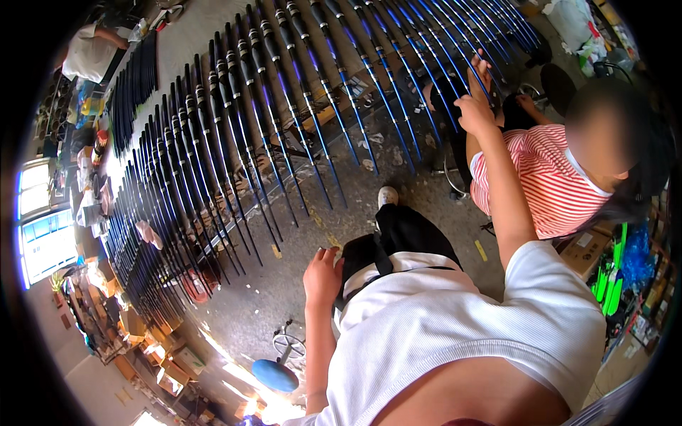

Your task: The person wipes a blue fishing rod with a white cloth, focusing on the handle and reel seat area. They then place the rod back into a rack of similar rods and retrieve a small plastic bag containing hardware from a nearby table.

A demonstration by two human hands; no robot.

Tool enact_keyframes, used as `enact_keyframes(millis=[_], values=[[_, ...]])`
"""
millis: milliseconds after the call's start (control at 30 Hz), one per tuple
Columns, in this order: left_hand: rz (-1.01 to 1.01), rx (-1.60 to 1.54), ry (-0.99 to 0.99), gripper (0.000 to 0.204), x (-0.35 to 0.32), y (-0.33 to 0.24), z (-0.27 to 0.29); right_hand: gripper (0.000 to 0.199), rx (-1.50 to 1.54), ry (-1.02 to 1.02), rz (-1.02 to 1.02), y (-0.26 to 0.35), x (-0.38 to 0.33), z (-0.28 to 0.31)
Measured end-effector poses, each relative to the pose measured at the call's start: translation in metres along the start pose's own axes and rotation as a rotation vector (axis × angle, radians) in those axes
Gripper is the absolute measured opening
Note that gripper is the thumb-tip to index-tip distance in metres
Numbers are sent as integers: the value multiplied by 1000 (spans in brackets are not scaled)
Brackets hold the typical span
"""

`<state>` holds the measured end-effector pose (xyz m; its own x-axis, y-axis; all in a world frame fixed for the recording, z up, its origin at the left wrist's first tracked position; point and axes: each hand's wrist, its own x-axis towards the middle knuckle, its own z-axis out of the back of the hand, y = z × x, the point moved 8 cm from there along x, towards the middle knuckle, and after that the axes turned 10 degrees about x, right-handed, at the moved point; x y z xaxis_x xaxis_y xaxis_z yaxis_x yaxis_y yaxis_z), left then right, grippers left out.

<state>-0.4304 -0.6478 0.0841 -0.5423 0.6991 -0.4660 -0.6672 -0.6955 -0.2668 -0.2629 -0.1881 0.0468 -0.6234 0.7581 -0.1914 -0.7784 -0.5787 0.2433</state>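
My right hand (474, 108) reaches forward and up to a long row of dark rods with blue sections (369, 78) laid side by side on a rack; its fingers touch the rods near their lower ends. My left hand (323, 277) rests loosely curled against my hip, on the dark trousers, holding nothing. More black rods (185, 170) lie in the same row to the left.
A seated person in a red-and-white striped shirt (550, 177) is close at my right. Another person in white (89, 53) bends at the far left. A blue round stool (275, 374) stands on the concrete floor by my left side. Cluttered shelves line both edges.
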Motion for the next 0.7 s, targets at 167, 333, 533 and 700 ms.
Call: enact_keyframes(millis=[167,333,533,700], values=[[46,-10,-32,25,-23,27,4,27,91,64,-177,-22,-17,-21],[127,-24,-54,26,-70,58,-2,35,210,-2,-273,2,-41,6],[271,-75,50,26,-133,93,-59,41,19,-43,195,73,-57,-3],[349,-131,2,27,-178,120,-96,34,6,57,272,66,-47,-45]])
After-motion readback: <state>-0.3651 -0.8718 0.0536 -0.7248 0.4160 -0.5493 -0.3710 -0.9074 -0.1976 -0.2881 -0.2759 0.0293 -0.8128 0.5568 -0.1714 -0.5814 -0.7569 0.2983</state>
